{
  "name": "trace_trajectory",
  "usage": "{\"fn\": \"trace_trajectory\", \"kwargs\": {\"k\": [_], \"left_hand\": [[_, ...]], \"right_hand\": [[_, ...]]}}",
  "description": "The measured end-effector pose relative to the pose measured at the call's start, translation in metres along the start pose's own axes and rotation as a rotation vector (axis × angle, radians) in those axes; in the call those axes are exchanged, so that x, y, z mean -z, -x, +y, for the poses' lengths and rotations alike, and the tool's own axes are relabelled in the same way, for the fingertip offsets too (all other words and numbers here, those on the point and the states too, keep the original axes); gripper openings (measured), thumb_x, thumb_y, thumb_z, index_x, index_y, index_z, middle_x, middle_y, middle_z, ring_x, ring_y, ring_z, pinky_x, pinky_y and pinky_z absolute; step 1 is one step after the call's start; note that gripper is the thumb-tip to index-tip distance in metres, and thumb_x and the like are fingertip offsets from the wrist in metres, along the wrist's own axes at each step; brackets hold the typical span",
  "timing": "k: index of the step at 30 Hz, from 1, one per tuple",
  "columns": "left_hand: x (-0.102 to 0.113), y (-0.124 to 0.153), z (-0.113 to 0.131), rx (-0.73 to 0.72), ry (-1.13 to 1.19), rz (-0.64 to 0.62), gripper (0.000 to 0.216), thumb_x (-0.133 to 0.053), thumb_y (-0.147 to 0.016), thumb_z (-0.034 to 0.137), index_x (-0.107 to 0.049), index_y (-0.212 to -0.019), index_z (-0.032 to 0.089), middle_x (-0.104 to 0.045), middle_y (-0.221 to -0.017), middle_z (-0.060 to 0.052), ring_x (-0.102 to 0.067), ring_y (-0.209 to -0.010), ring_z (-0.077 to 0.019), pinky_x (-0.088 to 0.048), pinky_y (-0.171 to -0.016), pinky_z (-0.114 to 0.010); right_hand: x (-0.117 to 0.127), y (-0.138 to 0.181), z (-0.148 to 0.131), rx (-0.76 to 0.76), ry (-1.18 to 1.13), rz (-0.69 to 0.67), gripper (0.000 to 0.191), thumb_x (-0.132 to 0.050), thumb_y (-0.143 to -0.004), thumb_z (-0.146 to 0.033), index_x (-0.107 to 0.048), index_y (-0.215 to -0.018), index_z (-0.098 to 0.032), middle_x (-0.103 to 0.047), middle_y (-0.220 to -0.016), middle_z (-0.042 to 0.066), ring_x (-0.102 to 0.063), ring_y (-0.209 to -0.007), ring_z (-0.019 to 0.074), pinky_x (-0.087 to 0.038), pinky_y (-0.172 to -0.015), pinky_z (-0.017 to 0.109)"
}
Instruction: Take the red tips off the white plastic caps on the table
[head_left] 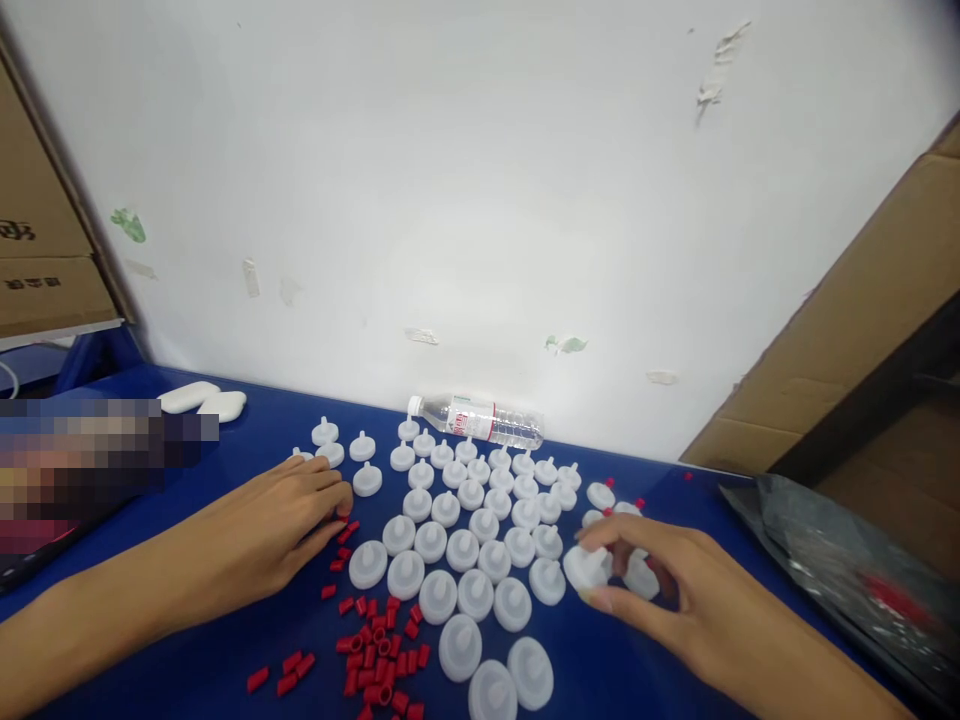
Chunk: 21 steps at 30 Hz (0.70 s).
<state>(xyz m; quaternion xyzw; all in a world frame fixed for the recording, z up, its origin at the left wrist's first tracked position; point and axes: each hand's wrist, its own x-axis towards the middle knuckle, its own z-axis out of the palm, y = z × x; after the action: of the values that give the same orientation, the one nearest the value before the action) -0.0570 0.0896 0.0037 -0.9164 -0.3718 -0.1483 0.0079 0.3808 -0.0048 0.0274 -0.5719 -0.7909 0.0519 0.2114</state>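
My right hand (675,575) is closed, with thumb and fingers around the edge of a white plastic disc with a nozzle (587,568). Behind its fingers are a few more white discs, some with a red cap (640,503) on the nozzle. At the left of the scattered discs, my left hand (307,505) has its thumb and fingertips pinched together, a bit of red cap showing between them. Loose red tube-shaped caps (337,566) lie just below these fingertips. Rows of white nozzle discs (462,550) rest between my hands, nozzles up.
A clear water bottle (480,420) lies on its side against the white wall. Two white oval objects (191,397) and a blurred-out device are at left. A pile of red caps (382,650) sits in front; a grey plastic bag (832,580) and cardboard (840,320) stand right.
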Motion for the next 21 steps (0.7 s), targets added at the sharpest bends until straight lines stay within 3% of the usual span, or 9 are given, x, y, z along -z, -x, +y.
{"fn": "trace_trajectory", "kwargs": {"k": [5, 8, 13, 17, 21], "left_hand": [[0.008, -0.004, 0.013, -0.017, 0.025, 0.128, 0.015, -0.050, -0.108, 0.028, -0.064, -0.102, 0.024, -0.071, -0.095, -0.003, -0.067, -0.086, -0.0209, -0.049, -0.080, -0.033], [0.014, -0.006, 0.029, -0.143, 0.067, 0.239, 0.011, -0.054, -0.108, 0.022, -0.065, -0.109, 0.024, -0.072, -0.097, -0.001, -0.068, -0.086, -0.0184, -0.051, -0.081, -0.031], [0.015, -0.001, 0.062, -0.302, 0.139, 0.338, 0.022, -0.056, -0.103, 0.006, -0.067, -0.110, 0.024, -0.075, -0.095, -0.002, -0.069, -0.080, -0.0153, -0.055, -0.082, -0.030], [0.010, 0.006, 0.082, -0.333, 0.224, 0.370, 0.033, -0.053, -0.098, -0.002, -0.069, -0.113, 0.023, -0.078, -0.094, -0.003, -0.073, -0.081, -0.0159, -0.058, -0.085, -0.031], [0.006, 0.007, 0.088, -0.328, 0.244, 0.425, 0.037, -0.055, -0.100, -0.001, -0.068, -0.124, 0.023, -0.082, -0.102, -0.002, -0.078, -0.091, -0.0142, -0.057, -0.099, -0.029]], "right_hand": [[-0.003, -0.003, -0.018, 0.019, -0.045, 0.063, 0.023, -0.074, -0.100, -0.053, -0.074, -0.116, -0.037, -0.081, -0.101, -0.005, -0.076, -0.078, 0.0156, -0.064, -0.069, 0.022], [-0.008, -0.008, -0.032, 0.087, -0.068, 0.084, 0.026, -0.075, -0.101, -0.046, -0.072, -0.125, -0.037, -0.081, -0.099, -0.006, -0.079, -0.083, 0.0154, -0.065, -0.074, 0.022], [-0.016, -0.009, -0.054, 0.278, -0.016, 0.212, 0.026, -0.066, -0.107, -0.042, -0.070, -0.131, -0.033, -0.080, -0.112, -0.001, -0.081, -0.095, 0.0143, -0.067, -0.081, 0.022], [-0.028, -0.008, -0.072, 0.414, 0.083, 0.280, 0.032, -0.053, -0.114, -0.048, -0.071, -0.131, -0.029, -0.079, -0.116, 0.004, -0.081, -0.094, 0.0145, -0.068, -0.076, 0.023], [-0.043, -0.009, -0.085, 0.552, 0.133, 0.356, 0.037, -0.046, -0.117, -0.048, -0.072, -0.130, -0.026, -0.083, -0.119, 0.000, -0.082, -0.103, 0.0131, -0.065, -0.089, 0.022]]}}
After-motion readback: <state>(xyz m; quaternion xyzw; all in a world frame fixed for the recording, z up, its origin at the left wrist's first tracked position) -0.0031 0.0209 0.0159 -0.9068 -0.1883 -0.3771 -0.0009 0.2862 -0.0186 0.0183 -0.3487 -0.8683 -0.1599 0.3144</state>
